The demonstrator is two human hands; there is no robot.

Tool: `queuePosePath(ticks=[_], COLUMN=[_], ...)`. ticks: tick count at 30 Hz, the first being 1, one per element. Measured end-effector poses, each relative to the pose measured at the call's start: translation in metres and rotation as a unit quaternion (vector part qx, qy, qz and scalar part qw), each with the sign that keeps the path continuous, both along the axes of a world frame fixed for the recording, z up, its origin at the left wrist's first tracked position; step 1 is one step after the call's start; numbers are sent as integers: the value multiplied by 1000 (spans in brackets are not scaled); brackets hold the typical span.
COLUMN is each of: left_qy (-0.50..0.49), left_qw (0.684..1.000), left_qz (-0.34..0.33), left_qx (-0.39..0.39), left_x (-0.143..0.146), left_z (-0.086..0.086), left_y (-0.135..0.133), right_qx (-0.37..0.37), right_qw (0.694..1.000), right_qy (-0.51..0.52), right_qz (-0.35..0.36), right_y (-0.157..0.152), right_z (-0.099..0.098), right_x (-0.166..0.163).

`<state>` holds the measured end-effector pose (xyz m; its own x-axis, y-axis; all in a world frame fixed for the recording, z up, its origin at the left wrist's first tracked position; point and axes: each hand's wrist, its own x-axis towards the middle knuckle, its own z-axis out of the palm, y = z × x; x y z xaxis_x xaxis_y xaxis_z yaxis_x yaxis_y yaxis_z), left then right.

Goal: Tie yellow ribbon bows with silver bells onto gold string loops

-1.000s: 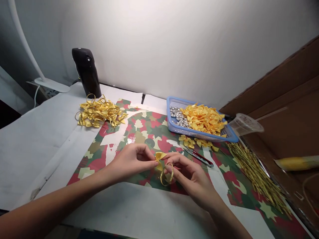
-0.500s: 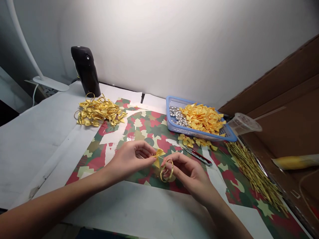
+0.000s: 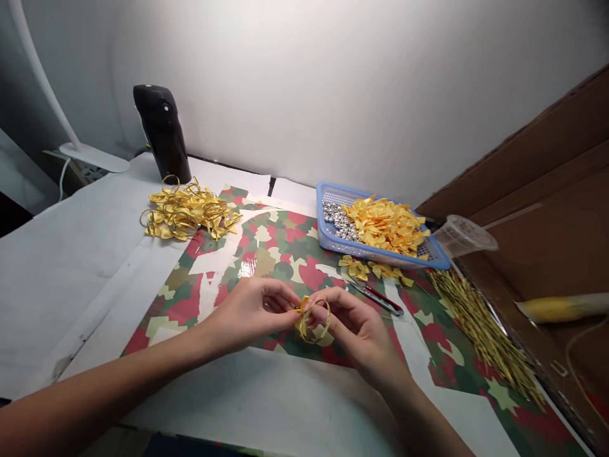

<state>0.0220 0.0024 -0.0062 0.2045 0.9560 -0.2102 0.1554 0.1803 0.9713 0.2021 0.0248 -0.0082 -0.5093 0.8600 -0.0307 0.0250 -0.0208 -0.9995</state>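
Between finger and thumb, my left hand pinches a small yellow ribbon bow. My right hand is closed on a loop of gold tie, which hangs as a ring below the fingertips. Both sets of fingertips nearly meet, and the bow sits against the loop between them. Fingers partly cover where bow and tie come together, so I cannot tell if they are joined. Below the hands lies a camouflage-patterned sheet.
Yellow bows and silver bells fill a blue basket; loose bows and red-handled snips lie before it. Gold ties are bundled at right, beside a plastic cup. Looped bows are heaped left, near a black bottle.
The two hands have come closer together. The bow has turned and now meets the gold loop, where a gap showed between them before.
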Motion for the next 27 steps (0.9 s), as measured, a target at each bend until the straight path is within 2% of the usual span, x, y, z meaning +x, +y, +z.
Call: queuePosePath(ticks=[5, 12, 16, 21, 27], left_qy=[-29, -124, -144, -155, -157], left_qw=[997, 978, 976, 978, 979], left_qz=[-22, -31, -28, 13, 26], left_qx=[-63, -164, -159, -139, -126], left_x=[0, -1, 0, 2, 3], left_z=[-1, 1, 2, 3, 4], left_y=[2, 5, 4, 4, 2], right_qx=[-3, 57, 98, 169, 175], right_qw=[1000, 998, 995, 984, 982], right_qy=[-5, 27, 22, -23, -46], right_qz=[-3, 1, 6, -46, -51], right_y=[1, 2, 2, 2, 0], right_z=[-2, -2, -3, -6, -8], right_x=[0, 2, 4, 7, 5])
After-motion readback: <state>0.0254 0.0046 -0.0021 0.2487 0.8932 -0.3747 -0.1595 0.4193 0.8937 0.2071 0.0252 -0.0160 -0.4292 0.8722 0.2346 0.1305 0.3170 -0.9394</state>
